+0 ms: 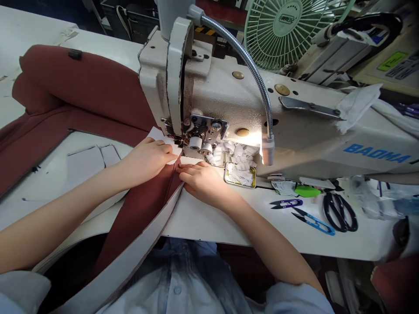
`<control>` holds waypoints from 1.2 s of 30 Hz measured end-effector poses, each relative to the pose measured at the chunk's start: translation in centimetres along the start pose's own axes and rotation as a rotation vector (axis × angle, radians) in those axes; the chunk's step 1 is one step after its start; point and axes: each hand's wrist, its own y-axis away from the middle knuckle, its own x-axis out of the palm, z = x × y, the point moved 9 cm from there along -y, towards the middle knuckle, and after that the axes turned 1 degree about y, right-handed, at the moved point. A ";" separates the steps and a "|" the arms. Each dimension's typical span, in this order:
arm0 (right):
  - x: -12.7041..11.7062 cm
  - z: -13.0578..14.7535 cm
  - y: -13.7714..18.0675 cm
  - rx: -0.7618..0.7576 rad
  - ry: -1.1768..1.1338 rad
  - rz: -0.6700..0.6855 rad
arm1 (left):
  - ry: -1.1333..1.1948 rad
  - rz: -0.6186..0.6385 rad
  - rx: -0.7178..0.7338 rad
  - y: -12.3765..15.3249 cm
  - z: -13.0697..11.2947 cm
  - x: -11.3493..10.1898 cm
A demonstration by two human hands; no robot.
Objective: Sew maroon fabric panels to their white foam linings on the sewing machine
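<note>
Maroon fabric point(137, 213) with a white-backed edge point(153, 226) runs up from my lap to the needle area of a sewing machine point(209, 83). My left hand point(149, 157) grips the fabric just left of the presser foot, its fingers together over a white piece point(157, 133). To the right of the seam, my right hand point(203, 181) has its fingers closed on the fabric's edge, close in front of the needle area. The fingertips of both hands nearly meet there. The needle tip itself is hidden.
A maroon bundle point(88, 83) lies left of the machine. White labels fill a small tin point(240, 176). Purple thread snips point(286, 203), blue snips point(314, 221) and black-handled scissors point(340, 212) lie right. A lamp point(267, 150) hangs beside the needle; a green fan point(291, 30) stands behind.
</note>
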 end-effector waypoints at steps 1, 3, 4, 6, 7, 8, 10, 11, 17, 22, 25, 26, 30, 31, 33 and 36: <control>-0.2 0.0 0.1 -0.006 -0.010 -0.004 | 0.000 0.019 -0.009 0.0 0.0 0.1; -0.4 -0.1 0.2 -0.016 -0.015 -0.001 | 0.017 0.054 -0.033 -0.2 0.1 0.4; -0.4 -0.1 0.2 -0.020 -0.012 0.004 | 0.026 0.063 -0.043 -0.3 0.0 0.6; -0.4 -0.2 0.1 -0.025 0.003 0.016 | 0.043 0.054 -0.052 -0.7 -0.2 0.7; -0.3 -0.3 0.0 -0.023 0.015 0.020 | 0.046 0.040 -0.056 -0.8 -0.2 0.7; -0.2 -0.4 0.0 -0.019 0.030 0.023 | 0.046 0.026 -0.060 -0.9 -0.2 0.7; -0.1 -0.6 -0.2 -0.012 0.058 0.025 | 0.032 0.006 -0.063 -0.9 -0.1 0.6; 0.0 -0.7 -0.3 -0.010 0.070 0.023 | 0.023 0.006 -0.057 -0.8 -0.1 0.6; 0.3 -1.2 -0.7 0.001 0.125 -0.046 | 0.050 0.028 -0.028 -1.0 -0.1 0.2; 0.8 -1.0 -1.3 0.035 0.165 -0.102 | 0.040 0.067 -0.038 -2.2 0.2 0.9; 1.1 -0.9 -1.7 0.073 0.185 -0.101 | 0.041 0.069 -0.028 -2.5 0.3 0.8; 1.1 -0.9 -1.8 0.084 0.190 -0.099 | 0.036 0.081 -0.031 -2.5 0.4 0.8; 1.3 -0.7 -2.5 0.128 0.211 -0.085 | 0.022 0.139 -0.026 -2.6 0.3 0.6; 1.5 -0.6 -2.7 0.140 0.220 -0.080 | 0.021 0.140 -0.017 -2.6 0.2 0.6; 1.8 -0.4 -3.1 0.169 0.252 -0.076 | 0.011 0.128 0.004 -2.8 0.3 0.7; 2.1 0.0 -3.8 0.196 0.327 -0.097 | -0.039 0.098 0.023 -3.0 0.8 1.0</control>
